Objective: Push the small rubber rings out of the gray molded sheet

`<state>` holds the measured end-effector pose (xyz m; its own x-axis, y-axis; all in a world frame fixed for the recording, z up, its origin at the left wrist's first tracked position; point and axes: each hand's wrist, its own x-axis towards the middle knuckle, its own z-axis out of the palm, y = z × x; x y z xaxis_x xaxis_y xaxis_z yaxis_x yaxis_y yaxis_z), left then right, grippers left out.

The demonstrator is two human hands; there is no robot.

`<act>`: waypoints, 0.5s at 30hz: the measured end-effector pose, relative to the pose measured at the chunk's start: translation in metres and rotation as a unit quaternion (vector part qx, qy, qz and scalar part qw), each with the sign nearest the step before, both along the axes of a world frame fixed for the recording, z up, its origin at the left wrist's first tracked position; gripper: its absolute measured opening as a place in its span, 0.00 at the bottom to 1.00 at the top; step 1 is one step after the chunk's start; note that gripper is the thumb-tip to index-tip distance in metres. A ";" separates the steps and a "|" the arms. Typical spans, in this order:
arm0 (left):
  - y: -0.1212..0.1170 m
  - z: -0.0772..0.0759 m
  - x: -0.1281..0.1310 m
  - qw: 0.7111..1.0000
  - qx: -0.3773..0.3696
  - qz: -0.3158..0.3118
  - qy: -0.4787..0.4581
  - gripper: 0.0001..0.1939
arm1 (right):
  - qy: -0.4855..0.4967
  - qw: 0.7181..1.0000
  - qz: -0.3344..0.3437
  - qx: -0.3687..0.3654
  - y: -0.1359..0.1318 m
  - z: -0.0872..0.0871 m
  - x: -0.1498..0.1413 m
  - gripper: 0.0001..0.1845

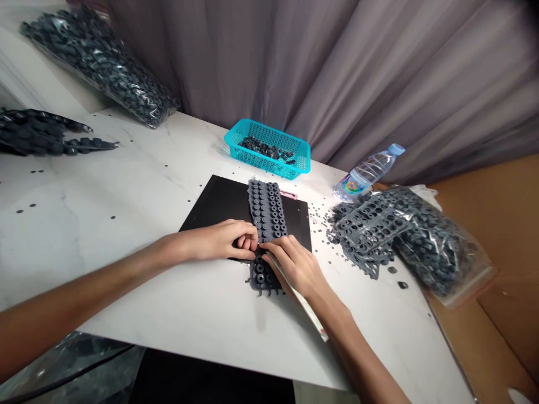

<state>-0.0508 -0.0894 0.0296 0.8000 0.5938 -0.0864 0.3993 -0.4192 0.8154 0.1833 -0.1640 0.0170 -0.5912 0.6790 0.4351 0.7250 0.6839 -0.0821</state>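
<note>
A dark grey moulded rubber sheet (265, 210) with rows of round raised pieces lies lengthwise across a black mat (210, 205), its near end reaching past the mat's edge. My left hand (240, 238) is closed at the sheet's left side, fingers curled. What sits between its fingertips is hidden. My right hand (297, 264) is wrapped round a long, thin white tool (309, 314) with a red mark at its near end. The tool's working tip is hidden by the fingers, which rest over the sheet close to my left hand.
Behind the mat stands a turquoise basket (269, 160) holding small black pieces. A pink tool (288, 194) lies beside the sheet. To the right are a water bottle (366, 174), punched sheets (362, 235) and a filled bag (442, 252). Another bag (105, 67) leans back left.
</note>
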 end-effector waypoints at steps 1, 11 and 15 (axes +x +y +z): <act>-0.001 0.001 0.000 1.000 0.000 -0.004 0.003 0.09 | 0.009 1.000 -0.014 -0.003 -0.001 -0.001 -0.002 0.12; -0.003 0.005 0.001 1.000 0.005 -0.005 0.020 0.08 | 0.200 0.966 -0.140 -0.088 0.002 0.011 0.020 0.12; -0.001 0.002 -0.001 1.000 0.005 0.001 0.004 0.10 | 0.207 0.963 -0.069 -0.159 -0.005 0.019 0.023 0.10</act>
<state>-0.0521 -0.0902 0.0314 0.7985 0.5957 -0.0874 0.4070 -0.4271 0.8074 0.2066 -0.1690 0.0360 -0.3066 0.8762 0.3718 0.6668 0.4765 -0.5731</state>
